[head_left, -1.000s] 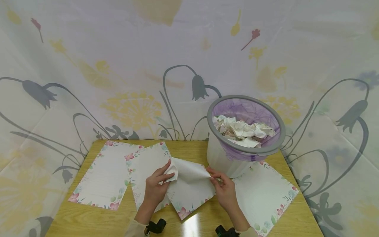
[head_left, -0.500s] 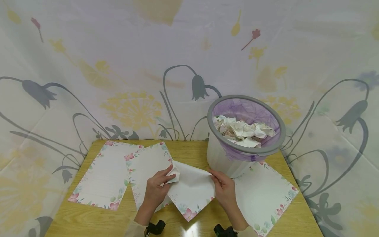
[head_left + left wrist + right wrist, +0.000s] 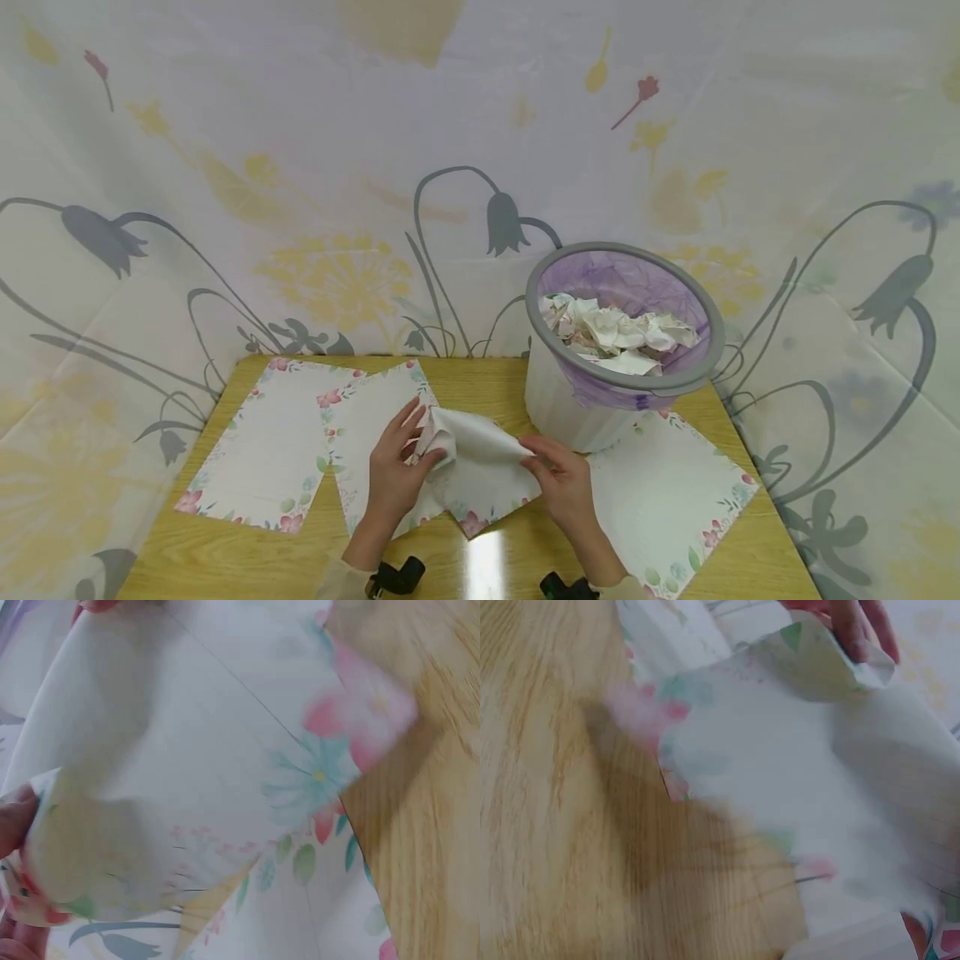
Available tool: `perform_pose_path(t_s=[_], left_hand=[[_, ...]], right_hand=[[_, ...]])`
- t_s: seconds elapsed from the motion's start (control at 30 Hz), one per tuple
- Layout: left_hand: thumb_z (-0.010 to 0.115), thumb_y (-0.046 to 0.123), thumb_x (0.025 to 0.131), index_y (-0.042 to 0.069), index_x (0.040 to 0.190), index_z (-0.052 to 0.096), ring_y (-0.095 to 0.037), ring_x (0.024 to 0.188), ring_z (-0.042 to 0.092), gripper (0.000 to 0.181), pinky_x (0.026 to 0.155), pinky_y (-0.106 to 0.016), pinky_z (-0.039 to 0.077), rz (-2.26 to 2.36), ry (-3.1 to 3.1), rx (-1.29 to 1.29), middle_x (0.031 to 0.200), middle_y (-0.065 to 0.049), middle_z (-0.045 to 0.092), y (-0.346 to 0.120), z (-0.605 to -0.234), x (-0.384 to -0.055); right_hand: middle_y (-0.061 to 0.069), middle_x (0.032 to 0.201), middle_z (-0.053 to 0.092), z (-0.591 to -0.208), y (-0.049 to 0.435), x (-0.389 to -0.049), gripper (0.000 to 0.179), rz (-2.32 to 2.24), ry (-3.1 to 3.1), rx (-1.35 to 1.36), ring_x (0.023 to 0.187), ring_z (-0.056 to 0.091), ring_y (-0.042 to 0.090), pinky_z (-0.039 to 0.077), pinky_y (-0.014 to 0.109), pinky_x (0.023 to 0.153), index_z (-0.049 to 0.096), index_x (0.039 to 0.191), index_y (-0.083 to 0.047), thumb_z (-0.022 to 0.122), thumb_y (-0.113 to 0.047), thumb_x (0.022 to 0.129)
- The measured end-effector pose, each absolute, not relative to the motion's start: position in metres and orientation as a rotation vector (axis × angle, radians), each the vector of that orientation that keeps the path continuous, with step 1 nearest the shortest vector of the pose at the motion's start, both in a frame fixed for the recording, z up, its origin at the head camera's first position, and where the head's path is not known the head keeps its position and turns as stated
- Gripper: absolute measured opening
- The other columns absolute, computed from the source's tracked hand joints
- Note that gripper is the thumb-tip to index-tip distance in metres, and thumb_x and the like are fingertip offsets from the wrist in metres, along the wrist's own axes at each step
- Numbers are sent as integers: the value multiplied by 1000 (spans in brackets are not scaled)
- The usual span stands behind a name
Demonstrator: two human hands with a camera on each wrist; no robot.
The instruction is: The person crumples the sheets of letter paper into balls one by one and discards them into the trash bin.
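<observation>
A flower-bordered sheet of paper [image 3: 491, 475] is held between both hands above the table, its left part bent and crumpling. The left hand [image 3: 395, 467] grips that folded left edge, thumb over the paper. At the upper right edge, the right hand [image 3: 562, 479] pinches the sheet between thumb and fingers. In the left wrist view the paper [image 3: 187, 727] curves upward, a flowered corner hanging over the wood. The right wrist view shows the same paper [image 3: 757, 742] blurred, with left-hand fingers [image 3: 851, 630] at its far edge.
Two flat flower-bordered sheets lie to the left, an outer sheet [image 3: 262, 442] and an inner sheet [image 3: 375, 408] partly under the left hand. Another sheet [image 3: 667, 500] lies right. A grey-rimmed bin [image 3: 566, 392] with a purple liner holds crumpled paper [image 3: 615, 329] at the back right of the table [image 3: 225, 558].
The left hand has turned and spread its fingers over the folded edge, crumpling more of the sheet. The sheet's lower corner has risen slightly. The right hand keeps its pinch.
</observation>
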State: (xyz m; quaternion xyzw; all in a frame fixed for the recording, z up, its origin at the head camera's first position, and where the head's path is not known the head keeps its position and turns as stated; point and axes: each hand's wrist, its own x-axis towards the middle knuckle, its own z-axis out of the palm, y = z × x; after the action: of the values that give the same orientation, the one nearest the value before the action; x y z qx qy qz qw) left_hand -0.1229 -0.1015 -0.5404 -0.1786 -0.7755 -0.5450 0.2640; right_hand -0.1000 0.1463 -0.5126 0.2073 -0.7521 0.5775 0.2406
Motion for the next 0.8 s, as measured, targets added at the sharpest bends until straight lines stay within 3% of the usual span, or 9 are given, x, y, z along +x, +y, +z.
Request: perform_pose_path(t_s=[0.07,0.17,0.3,0.37,0.53,0.8], left_hand=[[86,-1,72,4,138,59,-22,96,65,72,76,-32,59,-1516,-2164,-444,125,-11,64,-102,-541,-121],[86,4,74,5,138,60,-18,93,64,69,75,-32,59,-1572,-2210,-403,108,-5,68,-101,-540,-119],[85,6,76,3,127,66,-14,73,69,55,54,-26,57,-1667,-2167,-339,104,-8,69,-95,-537,-114],[85,2,76,2,122,68,-18,65,70,49,47,-24,54,-1696,-2136,-306,105,-12,70,-90,-531,-111],[84,-13,70,-3,106,67,-34,75,71,41,49,-24,55,-1540,-2066,-307,96,-19,71,-78,-504,-103],[78,-26,64,-5,83,63,-29,64,69,33,46,-19,51,-1452,-1872,-379,85,-20,70,-68,-499,-103]], right_hand=[[27,95,70,-512,147,-101,31,1574,-2031,588,91,70,24,54,17,79,72,97,12,75,24,69],[26,89,70,-513,146,-102,31,1572,-1985,613,83,70,24,55,18,74,72,92,12,76,26,65],[24,82,69,-515,144,-103,30,1593,-1945,586,78,69,25,55,19,72,71,85,11,77,28,61],[24,82,69,-521,143,-104,29,1607,-1928,559,77,69,25,55,18,72,71,83,10,78,28,61],[24,81,70,-522,137,-102,25,1594,-1924,476,75,70,28,55,18,73,71,81,9,78,26,63],[18,78,72,-508,127,-97,21,1483,-1997,265,74,72,25,53,14,76,73,77,7,78,24,65]])
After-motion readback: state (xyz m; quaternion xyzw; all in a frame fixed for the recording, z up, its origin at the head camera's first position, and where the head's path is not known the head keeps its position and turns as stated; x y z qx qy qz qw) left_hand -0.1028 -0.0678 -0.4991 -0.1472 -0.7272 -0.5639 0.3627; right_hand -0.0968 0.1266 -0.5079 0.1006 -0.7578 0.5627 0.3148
